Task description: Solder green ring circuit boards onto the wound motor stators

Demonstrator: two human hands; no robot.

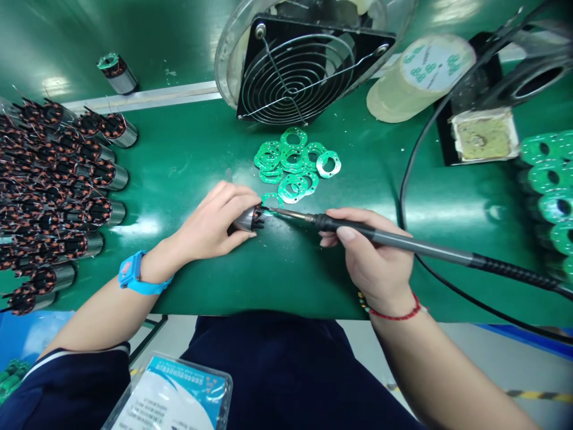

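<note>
My left hand (pixel 219 218) is wrapped round a motor stator (pixel 245 220), a metal cylinder lying on its side with its wound, dark-pronged end facing right. In my right hand (pixel 373 251) is a soldering iron (pixel 340 224), gripped like a pen and pointing left. Its tip is at the stator's pronged end; whether they touch I cannot tell. Just behind the tip lies a green ring-shaped circuit board (pixel 271 200), partly hidden. Several more ring boards (pixel 293 158) are heaped loosely beyond it, in front of the fan.
A fan with a wire guard (pixel 293 77) stands at the back. Rows of wound stators (pixel 58 173) fill the left; one board-topped stator (pixel 117 74) stands behind. At right are a tape roll (pixel 416 77), a soldering sponge (pixel 486 136), stacked board-topped pieces (pixel 555 179) and the iron's cable (pixel 405 179).
</note>
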